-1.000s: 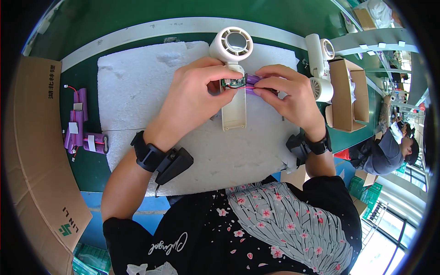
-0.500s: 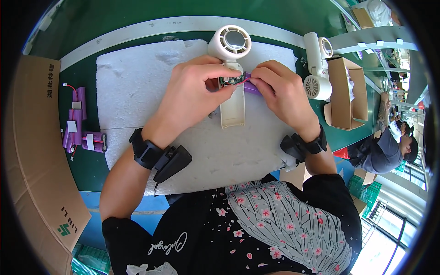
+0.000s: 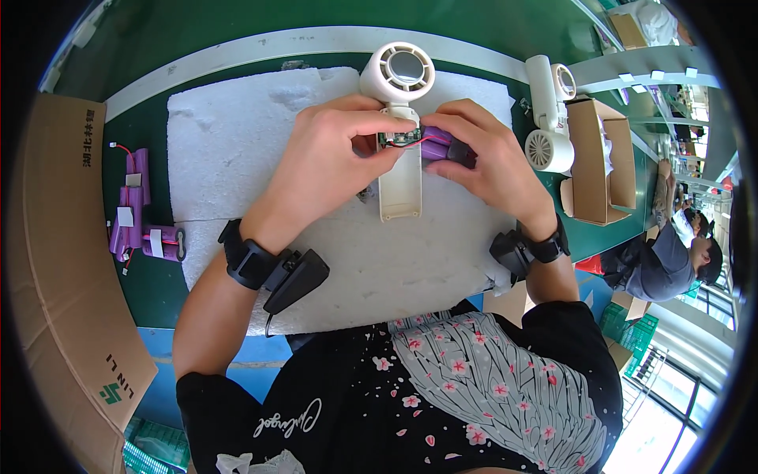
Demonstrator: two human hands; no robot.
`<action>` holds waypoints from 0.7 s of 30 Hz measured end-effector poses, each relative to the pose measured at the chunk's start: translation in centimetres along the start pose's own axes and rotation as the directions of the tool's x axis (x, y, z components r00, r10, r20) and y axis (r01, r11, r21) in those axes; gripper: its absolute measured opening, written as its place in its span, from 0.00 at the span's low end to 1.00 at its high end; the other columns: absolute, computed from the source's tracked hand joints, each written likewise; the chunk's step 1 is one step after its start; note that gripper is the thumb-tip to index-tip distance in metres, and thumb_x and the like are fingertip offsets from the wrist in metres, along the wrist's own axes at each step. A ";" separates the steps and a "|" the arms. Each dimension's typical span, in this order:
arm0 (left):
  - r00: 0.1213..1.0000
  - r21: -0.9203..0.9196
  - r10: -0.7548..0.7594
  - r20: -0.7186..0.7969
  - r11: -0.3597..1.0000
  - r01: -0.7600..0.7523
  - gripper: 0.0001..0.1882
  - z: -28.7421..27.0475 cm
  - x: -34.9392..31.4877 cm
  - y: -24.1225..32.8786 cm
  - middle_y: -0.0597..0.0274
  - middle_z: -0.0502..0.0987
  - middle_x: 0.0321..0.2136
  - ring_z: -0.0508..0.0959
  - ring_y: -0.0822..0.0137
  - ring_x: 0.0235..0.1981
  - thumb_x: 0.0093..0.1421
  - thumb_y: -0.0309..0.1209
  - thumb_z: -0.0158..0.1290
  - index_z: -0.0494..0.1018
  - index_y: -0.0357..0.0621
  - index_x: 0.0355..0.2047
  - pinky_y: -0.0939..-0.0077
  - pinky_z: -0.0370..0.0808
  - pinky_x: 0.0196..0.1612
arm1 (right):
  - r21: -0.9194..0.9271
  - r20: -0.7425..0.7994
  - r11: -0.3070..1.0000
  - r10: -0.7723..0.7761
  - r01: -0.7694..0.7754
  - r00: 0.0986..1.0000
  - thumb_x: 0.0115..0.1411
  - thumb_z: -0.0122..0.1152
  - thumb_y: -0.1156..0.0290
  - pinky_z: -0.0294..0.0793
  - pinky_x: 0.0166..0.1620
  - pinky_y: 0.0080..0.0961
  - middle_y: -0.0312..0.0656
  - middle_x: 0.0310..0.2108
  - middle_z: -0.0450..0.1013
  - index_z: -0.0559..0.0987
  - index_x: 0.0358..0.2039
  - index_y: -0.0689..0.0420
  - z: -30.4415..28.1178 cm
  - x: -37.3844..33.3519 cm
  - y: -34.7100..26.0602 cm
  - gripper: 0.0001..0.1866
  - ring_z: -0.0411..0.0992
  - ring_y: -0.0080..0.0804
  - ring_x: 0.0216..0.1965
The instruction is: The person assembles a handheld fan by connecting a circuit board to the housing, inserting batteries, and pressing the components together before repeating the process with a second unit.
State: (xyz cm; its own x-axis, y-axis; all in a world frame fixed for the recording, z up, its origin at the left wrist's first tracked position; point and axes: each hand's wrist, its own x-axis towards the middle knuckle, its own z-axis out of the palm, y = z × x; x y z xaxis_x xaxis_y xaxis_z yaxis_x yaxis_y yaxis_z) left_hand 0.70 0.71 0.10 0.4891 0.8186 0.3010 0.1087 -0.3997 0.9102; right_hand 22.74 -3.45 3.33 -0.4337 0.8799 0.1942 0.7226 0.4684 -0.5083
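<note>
A cream handheld fan (image 3: 400, 193) lies on the white foam sheet (image 3: 332, 276), its round head at the far end and its handle open toward me. My left hand (image 3: 335, 146) grips the upper handle between thumb and fingers, beside a green circuit board (image 3: 400, 138). My right hand (image 3: 489, 162) is closed around a purple battery pack (image 3: 437, 144) just right of the handle. Red and dark wires run from the pack to the board. The fingers partly hide the board's left end and the pack's right end.
Several purple battery packs (image 3: 130, 217) lie left of the foam on the green table. More cream fans (image 3: 548, 118) and an open cardboard box (image 3: 596, 170) stand at the right. A large carton (image 3: 67, 261) borders the left side. Another person (image 3: 663, 257) sits farther right.
My right hand has shifted its grip from the wires to the battery pack, which now sits turned beside the handle. My left hand stays on the fan.
</note>
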 end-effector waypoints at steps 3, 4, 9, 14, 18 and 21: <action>1.000 0.011 0.007 0.009 1.000 -0.007 0.14 -0.1 0.1 0.0 0.57 0.79 0.32 0.79 0.66 0.25 0.50 0.21 0.61 0.81 0.42 0.39 0.77 0.76 0.31 | 0.022 0.044 1.000 -0.002 0.001 0.999 0.46 0.71 0.76 0.76 0.40 0.29 0.45 0.40 0.74 0.76 0.48 0.59 -0.4 -0.1 -0.1 0.26 0.75 0.39 0.36; 1.000 0.018 0.014 0.012 1.000 -0.014 0.14 -0.1 0.1 0.1 0.57 0.79 0.32 0.79 0.66 0.25 0.50 0.21 0.61 0.81 0.42 0.39 0.77 0.76 0.31 | 0.033 0.067 0.999 -0.005 0.003 0.998 0.45 0.71 0.76 0.76 0.39 0.28 0.45 0.39 0.74 0.76 0.48 0.59 -0.5 -0.2 -0.1 0.26 0.75 0.37 0.35; 0.999 0.087 -0.005 0.050 0.996 0.001 0.15 -0.3 0.0 0.0 0.57 0.79 0.32 0.79 0.65 0.25 0.49 0.22 0.62 0.81 0.43 0.40 0.77 0.76 0.31 | 0.336 0.353 0.896 0.164 -0.289 0.921 0.48 0.67 0.79 0.76 0.38 0.27 0.46 0.40 0.75 0.74 0.51 0.59 -2.7 -0.6 -0.5 0.27 0.75 0.32 0.30; 0.998 0.095 0.039 0.040 0.995 -0.043 0.16 -0.3 0.0 0.0 0.57 0.79 0.32 0.79 0.64 0.25 0.48 0.22 0.62 0.81 0.43 0.40 0.76 0.76 0.31 | 0.602 0.590 0.526 0.214 -0.601 0.778 0.49 0.63 0.82 0.77 0.38 0.26 0.48 0.39 0.75 0.63 0.61 0.59 -3.5 -0.4 -0.9 0.36 0.77 0.34 0.29; 0.996 0.148 0.075 0.041 0.986 -0.080 0.16 -0.2 0.0 0.2 0.56 0.79 0.32 0.79 0.62 0.25 0.47 0.22 0.62 0.81 0.43 0.39 0.75 0.76 0.31 | 0.772 0.608 0.167 0.089 -0.613 0.789 0.46 0.63 0.84 0.78 0.39 0.27 0.48 0.38 0.74 0.56 0.64 0.60 -3.2 -0.8 -1.3 0.43 0.78 0.38 0.33; 0.990 0.183 0.138 0.011 0.973 -0.138 0.16 0.0 0.1 0.1 0.55 0.78 0.30 0.79 0.60 0.25 0.47 0.22 0.62 0.81 0.42 0.39 0.73 0.76 0.30 | 0.846 0.529 0.087 -0.014 -0.526 0.848 0.43 0.65 0.85 0.79 0.40 0.29 0.49 0.40 0.73 0.55 0.64 0.61 -2.7 -1.2 -1.1 0.47 0.78 0.40 0.37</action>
State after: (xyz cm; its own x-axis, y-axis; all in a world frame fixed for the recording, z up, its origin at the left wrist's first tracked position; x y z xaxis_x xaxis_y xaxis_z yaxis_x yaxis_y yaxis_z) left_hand 0.78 0.75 0.26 0.5091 0.7507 0.4210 0.1969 -0.5777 0.7921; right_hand 23.86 -4.79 5.92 -0.6627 0.6976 -0.2724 -0.1642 -0.4903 -0.8560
